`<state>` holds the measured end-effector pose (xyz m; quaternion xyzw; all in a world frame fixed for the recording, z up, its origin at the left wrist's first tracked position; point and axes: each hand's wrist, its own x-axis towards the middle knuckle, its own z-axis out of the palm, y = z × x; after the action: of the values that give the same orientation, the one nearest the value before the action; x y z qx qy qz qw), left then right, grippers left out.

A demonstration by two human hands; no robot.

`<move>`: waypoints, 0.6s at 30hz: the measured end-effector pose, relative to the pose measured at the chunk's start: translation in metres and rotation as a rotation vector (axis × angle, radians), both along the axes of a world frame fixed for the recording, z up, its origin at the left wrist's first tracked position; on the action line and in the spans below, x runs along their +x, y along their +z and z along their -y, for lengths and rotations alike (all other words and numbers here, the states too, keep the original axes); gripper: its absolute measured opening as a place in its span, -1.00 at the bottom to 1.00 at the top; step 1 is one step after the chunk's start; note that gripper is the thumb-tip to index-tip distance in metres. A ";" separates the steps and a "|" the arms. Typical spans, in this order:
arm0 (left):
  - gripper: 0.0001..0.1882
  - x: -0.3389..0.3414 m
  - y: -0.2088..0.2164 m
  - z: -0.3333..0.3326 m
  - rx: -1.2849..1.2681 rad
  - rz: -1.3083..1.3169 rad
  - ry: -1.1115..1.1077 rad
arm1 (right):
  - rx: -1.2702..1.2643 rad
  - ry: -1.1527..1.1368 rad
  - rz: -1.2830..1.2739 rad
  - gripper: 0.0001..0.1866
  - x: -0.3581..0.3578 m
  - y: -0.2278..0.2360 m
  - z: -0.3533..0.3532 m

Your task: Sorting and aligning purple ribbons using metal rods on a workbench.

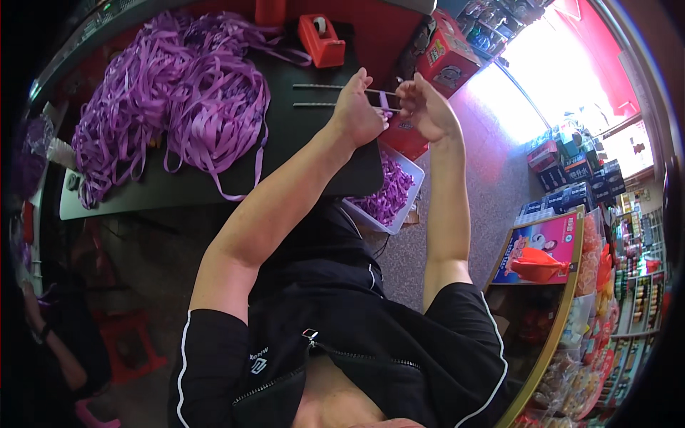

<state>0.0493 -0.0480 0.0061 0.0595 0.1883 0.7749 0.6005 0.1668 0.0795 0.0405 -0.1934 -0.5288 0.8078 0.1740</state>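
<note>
Two thin metal rods lie side by side, reaching out past the right edge of the dark table. A short piece of purple ribbon sits across them near their right ends. My left hand is over the rods with its fingers curled, the fingertips at the lower end of that ribbon. Just to the right, my right hand has bent fingers drawn together at the rod tips; what they hold, if anything, is too small to make out.
A big heap of purple ribbon covers much of the table. Behind it stands a red tape dispenser. Below the table's right edge, a white bin holds purple ribbon pieces. A glass display case and stacked boxes are to the right.
</note>
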 end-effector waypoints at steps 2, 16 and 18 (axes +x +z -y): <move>-0.44 -0.005 0.000 0.005 0.140 -0.050 -0.062 | -0.058 0.060 -0.059 -0.67 0.003 -0.002 0.013; -0.94 0.002 -0.010 -0.003 0.214 -0.161 -0.147 | -0.165 -0.151 -0.191 -0.66 0.002 -0.031 0.034; -0.96 0.009 -0.005 -0.001 0.129 -0.182 -0.112 | 0.010 -0.206 -0.168 -0.68 0.008 -0.040 0.029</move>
<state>0.0580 -0.0468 0.0007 0.1786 0.1884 0.7421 0.6180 0.1750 0.0509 0.0003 -0.1776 -0.4938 0.7965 0.3006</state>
